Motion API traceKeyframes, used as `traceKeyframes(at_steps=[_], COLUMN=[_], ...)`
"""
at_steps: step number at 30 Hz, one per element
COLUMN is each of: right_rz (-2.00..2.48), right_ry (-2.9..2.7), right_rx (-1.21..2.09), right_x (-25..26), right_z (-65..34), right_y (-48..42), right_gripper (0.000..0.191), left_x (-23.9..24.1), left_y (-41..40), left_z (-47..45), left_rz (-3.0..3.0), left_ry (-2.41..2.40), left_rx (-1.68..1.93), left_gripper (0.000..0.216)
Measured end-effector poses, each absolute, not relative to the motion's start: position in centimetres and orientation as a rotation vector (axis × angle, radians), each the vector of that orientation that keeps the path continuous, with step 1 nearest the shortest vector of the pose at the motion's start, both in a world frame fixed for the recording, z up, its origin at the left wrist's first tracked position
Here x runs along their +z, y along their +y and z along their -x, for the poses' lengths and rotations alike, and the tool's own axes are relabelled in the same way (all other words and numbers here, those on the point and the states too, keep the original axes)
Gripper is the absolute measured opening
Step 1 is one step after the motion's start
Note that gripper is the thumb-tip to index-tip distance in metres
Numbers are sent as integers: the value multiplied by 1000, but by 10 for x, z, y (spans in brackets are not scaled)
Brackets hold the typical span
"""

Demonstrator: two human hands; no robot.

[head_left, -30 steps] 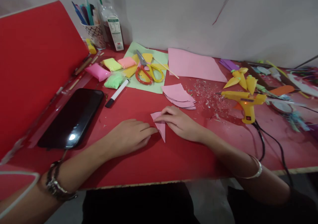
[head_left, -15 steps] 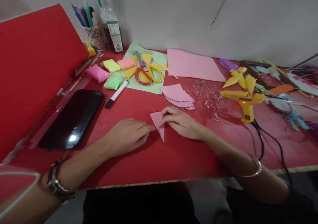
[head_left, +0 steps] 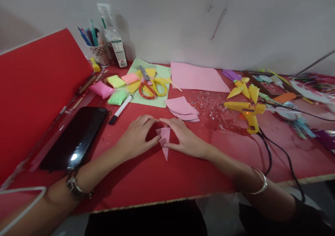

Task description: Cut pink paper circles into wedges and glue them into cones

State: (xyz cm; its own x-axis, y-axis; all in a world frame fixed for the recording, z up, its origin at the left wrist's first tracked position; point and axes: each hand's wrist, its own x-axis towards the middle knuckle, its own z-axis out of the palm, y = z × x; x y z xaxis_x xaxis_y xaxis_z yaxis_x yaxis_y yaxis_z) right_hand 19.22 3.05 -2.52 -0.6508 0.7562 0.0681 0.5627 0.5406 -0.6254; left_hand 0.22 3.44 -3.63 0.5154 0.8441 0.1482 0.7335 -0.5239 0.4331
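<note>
A small pink paper triangle [head_left: 164, 141] lies on the red tabletop, its point toward me. My left hand [head_left: 138, 136] arches along its left side, with the thumb tip at the paper's left edge. On the other side rests my right hand [head_left: 185, 138], thumb tip over the paper's right edge. Both hands are open, thumbs spread from the fingers, and their forefingers almost meet beyond the triangle. Just past them is a stack of pink paper fan-shaped pieces [head_left: 181, 108] with dark outlined edges.
A yellow hot glue gun [head_left: 246, 112] with a lit orange light lies right, its black cord trailing. Scissors [head_left: 149, 86] rest on green and yellow sheets. A marker [head_left: 120, 110] and a phone [head_left: 75, 138] lie left. Paper scraps [head_left: 213, 107] litter the table near the glue gun.
My right hand has gone from fingers bent down on the triangle to spread beside it. My left hand has moved up and opened around the left side. The view has tilted slightly upward.
</note>
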Motion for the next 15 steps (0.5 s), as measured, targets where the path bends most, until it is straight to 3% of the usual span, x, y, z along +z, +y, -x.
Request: traceKeyframes(at_steps=[10, 15], right_rz=[1005, 1056], right_ry=[-2037, -1938], right_rx=[1051, 897], right_x=[-35, -30], right_z=[-189, -191], right_y=[30, 29], right_gripper=[51, 38], left_x=[-34, -35], left_y=[24, 22], left_z=[-5, -5], left_rz=[-2251, -2316], left_ry=[1329, 1274], left_rx=[529, 487], left_gripper=[25, 32])
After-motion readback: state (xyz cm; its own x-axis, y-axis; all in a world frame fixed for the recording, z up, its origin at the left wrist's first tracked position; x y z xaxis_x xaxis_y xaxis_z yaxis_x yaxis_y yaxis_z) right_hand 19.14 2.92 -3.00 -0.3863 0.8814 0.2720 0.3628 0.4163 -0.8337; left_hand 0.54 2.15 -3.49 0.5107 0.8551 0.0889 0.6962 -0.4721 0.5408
